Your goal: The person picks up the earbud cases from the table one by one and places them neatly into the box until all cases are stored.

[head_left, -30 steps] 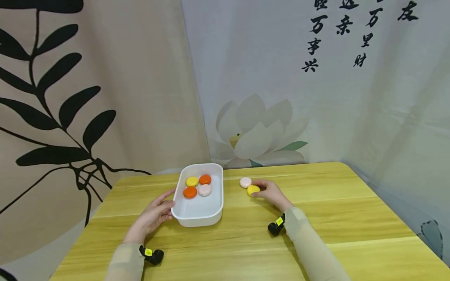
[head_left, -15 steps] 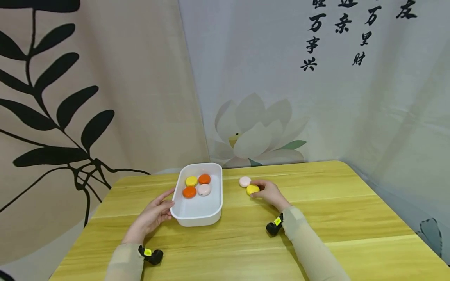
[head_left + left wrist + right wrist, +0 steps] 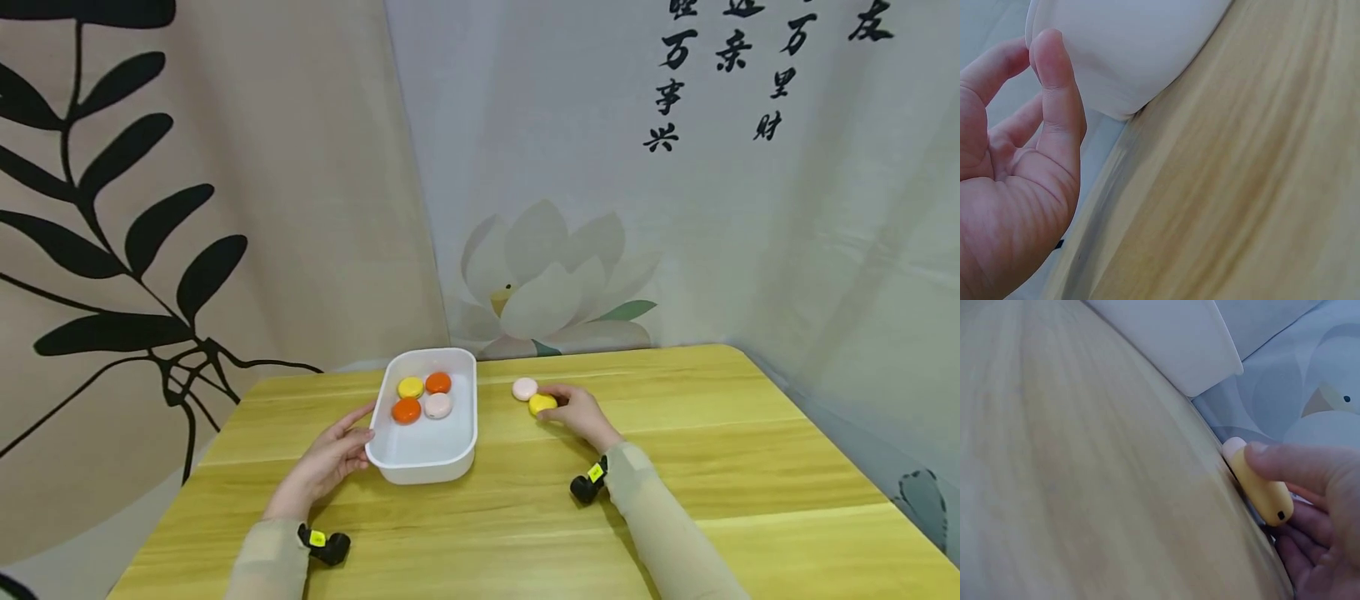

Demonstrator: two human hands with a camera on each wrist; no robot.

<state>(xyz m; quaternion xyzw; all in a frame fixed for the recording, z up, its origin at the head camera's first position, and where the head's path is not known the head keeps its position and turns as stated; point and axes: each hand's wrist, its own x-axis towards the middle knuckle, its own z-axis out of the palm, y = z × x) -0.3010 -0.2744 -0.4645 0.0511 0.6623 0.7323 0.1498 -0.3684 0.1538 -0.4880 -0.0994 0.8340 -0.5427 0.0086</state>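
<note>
My left hand holds the left rim of a white rectangular container, thumb and index finger at its edge in the left wrist view. Inside lie two orange discs, a yellow disc and a pale pink disc, grouped toward the far end. Right of the container, my right hand pinches another smooth, rounded yellow disc between thumb and fingers, low over the table. A small black square marks its edge. A second pale pink disc lies just beyond it. Some orange shows behind the thumb in the right wrist view.
A wooden table with rounded far corners carries everything. Behind it hangs a printed curtain with a lotus, dark leaves and black characters. Small black cameras are strapped at both wrists.
</note>
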